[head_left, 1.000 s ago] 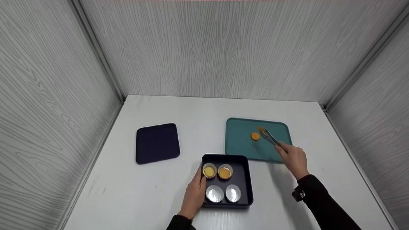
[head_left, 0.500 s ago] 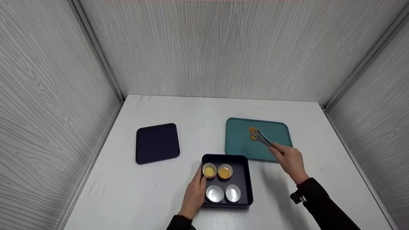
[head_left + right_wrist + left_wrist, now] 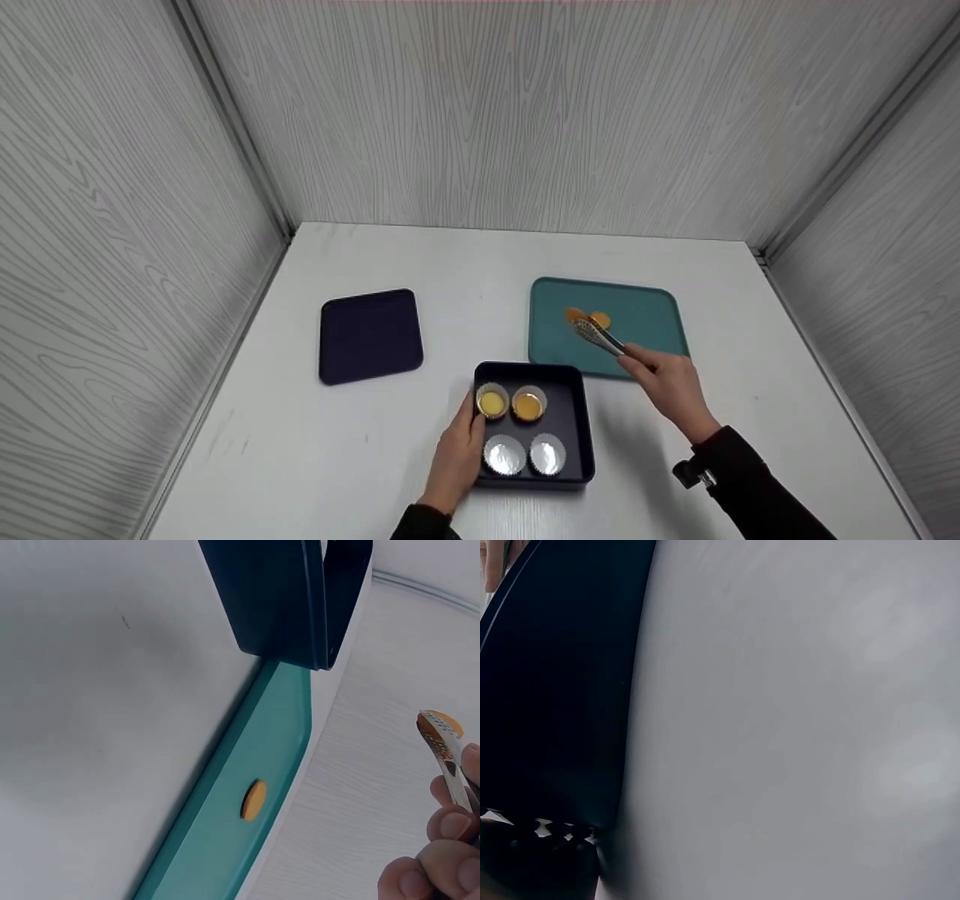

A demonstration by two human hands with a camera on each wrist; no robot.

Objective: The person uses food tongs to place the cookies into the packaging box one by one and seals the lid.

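My left hand (image 3: 454, 457) grips the left wall of a dark blue square baking pan (image 3: 564, 390). Inside stand two paper cups with yellow-orange contents, a left one (image 3: 492, 403) and a right one (image 3: 529, 406), above two shiny silver-lined cups (image 3: 505, 456). My right hand (image 3: 673, 386) holds metal tongs (image 3: 598, 337) with perforated ends over the teal tray (image 3: 649, 322). Pinched in the tongs is a flat round orange cookie-like piece (image 3: 574, 314). A second such piece (image 3: 254, 799) lies on the tray. The left wrist view shows no fingers on the pan's side (image 3: 562, 690).
A flat dark purple tray (image 3: 371, 337) lies on the white table (image 3: 300, 450) at the left. The pan's far right corner sits close to the teal tray's front edge. Grey wood-patterned panels (image 3: 480, 112) close off the back and both sides.
My right hand has moved left and toward me, carrying the tongs and the orange piece past the one on the tray. My left hand and the pan have stayed still.
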